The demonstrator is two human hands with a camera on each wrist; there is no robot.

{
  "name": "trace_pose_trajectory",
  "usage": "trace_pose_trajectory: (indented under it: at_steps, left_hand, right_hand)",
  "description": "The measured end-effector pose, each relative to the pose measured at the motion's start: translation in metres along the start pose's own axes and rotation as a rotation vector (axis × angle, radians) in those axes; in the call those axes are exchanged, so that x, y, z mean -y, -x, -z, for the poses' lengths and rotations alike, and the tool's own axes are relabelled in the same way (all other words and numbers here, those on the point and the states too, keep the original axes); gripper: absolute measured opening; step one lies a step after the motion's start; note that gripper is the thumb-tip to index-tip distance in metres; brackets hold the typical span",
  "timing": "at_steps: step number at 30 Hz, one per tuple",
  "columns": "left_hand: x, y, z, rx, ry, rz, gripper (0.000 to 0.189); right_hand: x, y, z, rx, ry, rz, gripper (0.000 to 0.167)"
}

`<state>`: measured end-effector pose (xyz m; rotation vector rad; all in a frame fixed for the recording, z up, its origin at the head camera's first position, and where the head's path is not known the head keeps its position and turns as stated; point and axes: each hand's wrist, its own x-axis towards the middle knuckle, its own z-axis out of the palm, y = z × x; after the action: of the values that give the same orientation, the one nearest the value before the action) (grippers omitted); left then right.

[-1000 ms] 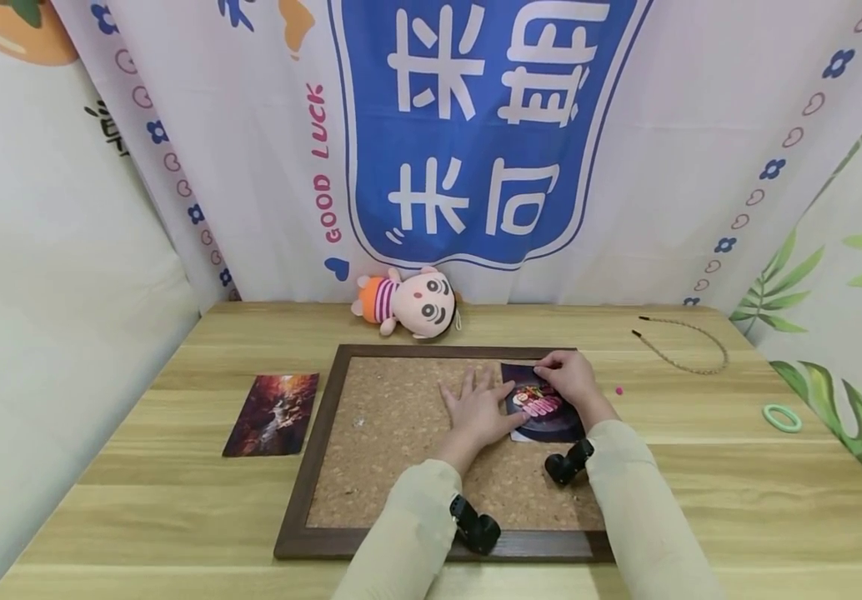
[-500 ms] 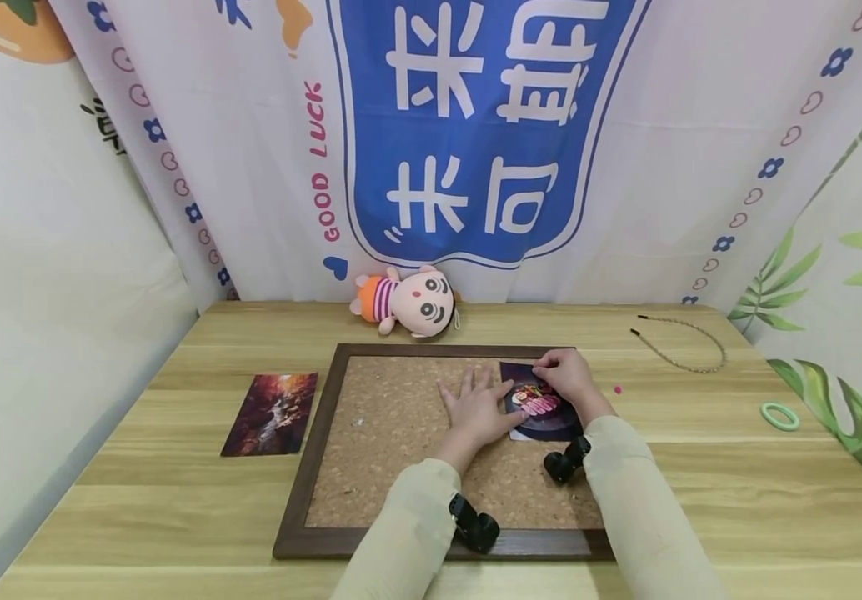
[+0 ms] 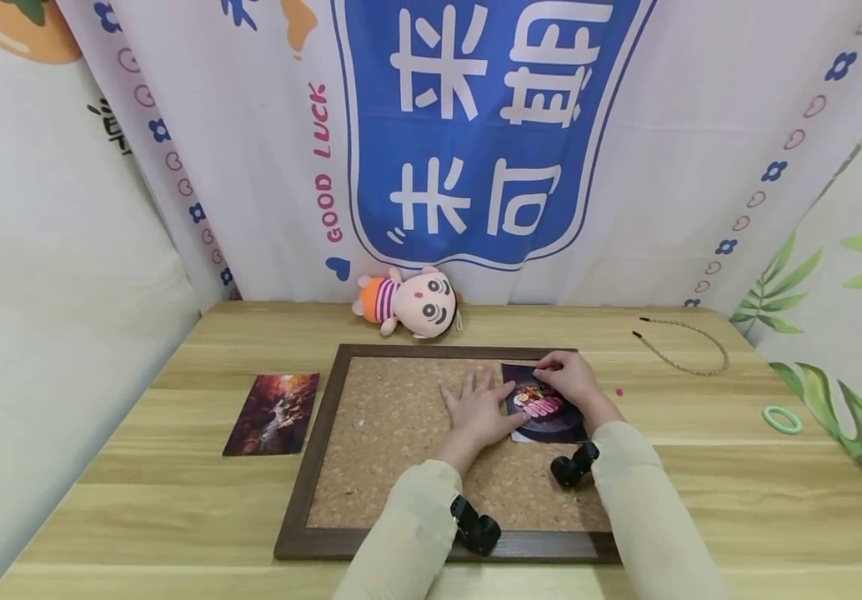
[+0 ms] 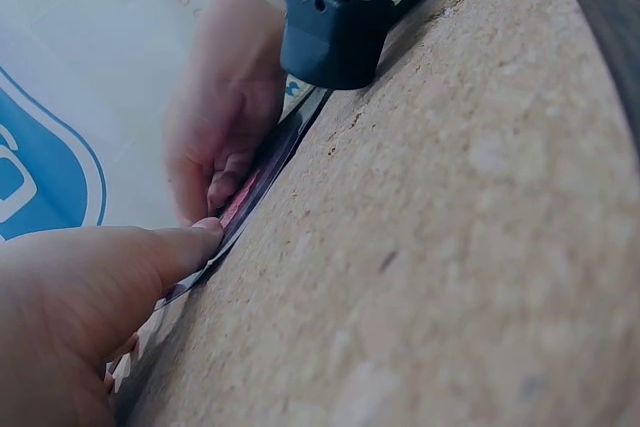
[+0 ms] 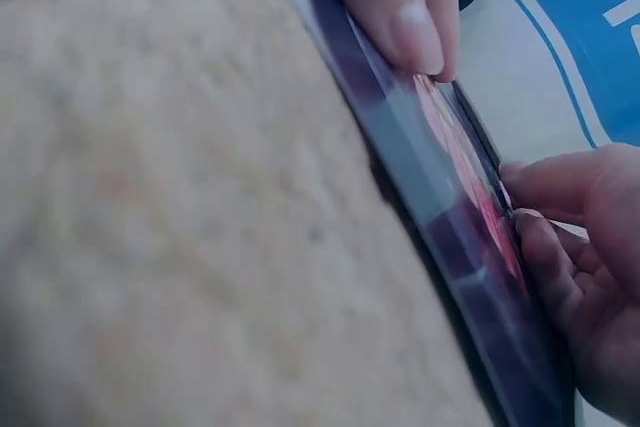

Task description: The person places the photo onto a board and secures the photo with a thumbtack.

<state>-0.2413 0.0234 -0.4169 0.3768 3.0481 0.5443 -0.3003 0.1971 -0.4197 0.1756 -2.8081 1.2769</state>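
A photo print of food on a dark plate lies at the upper right of a framed cork board. My left hand is spread over the cork, with its thumb and forefinger pressing on the photo's left part. In the left wrist view the left thumb bears on the print. My right hand is at the photo's upper edge, thumb and forefinger pinched close to its surface. A small pin-like piece shows between those fingertips in the right wrist view, mostly hidden.
Left of the board lies a second photo of a reddish stream scene. A plush doll lies behind the frame. To the right are a small pink piece, a thin braided headband and a green ring.
Both hands keep nearly the same places. The right wrist shifts very slightly to the right, with its fingertips still at the photo's upper edge.
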Motion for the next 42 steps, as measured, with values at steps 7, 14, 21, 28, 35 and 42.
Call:
trace_pose_trajectory:
  at_steps: [7, 14, 21, 28, 35, 42]
  left_hand:
    - [0.000, -0.001, -0.001, -0.015, 0.037, 0.011, 0.060]
    - [-0.001, -0.003, 0.006, -0.023, 0.182, 0.045, 0.061]
    - [0.006, -0.003, 0.030, -0.031, 0.327, 0.068, 0.060]
    - [0.057, 0.001, 0.083, -0.071, 0.548, 0.086, 0.063]
    - [0.131, 0.025, 0.120, -0.120, 0.552, 0.102, 0.063]
    - [0.197, 0.055, 0.137, -0.136, 0.528, 0.204, 0.072]
  right_hand:
    - [0.003, 0.003, 0.009, 0.144, -0.194, -0.047, 0.035]
    - [0.021, 0.007, 0.028, 0.349, -0.159, -0.021, 0.055]
    - [0.041, 0.015, 0.056, 0.373, -0.133, 0.065, 0.055]
    - [0.036, 0.025, 0.093, 0.227, -0.089, 0.144, 0.050]
    - [0.015, 0.034, 0.114, 0.138, -0.054, 0.128, 0.046]
    - [-0.018, 0.041, 0.115, 0.099, -0.054, 0.080, 0.041]
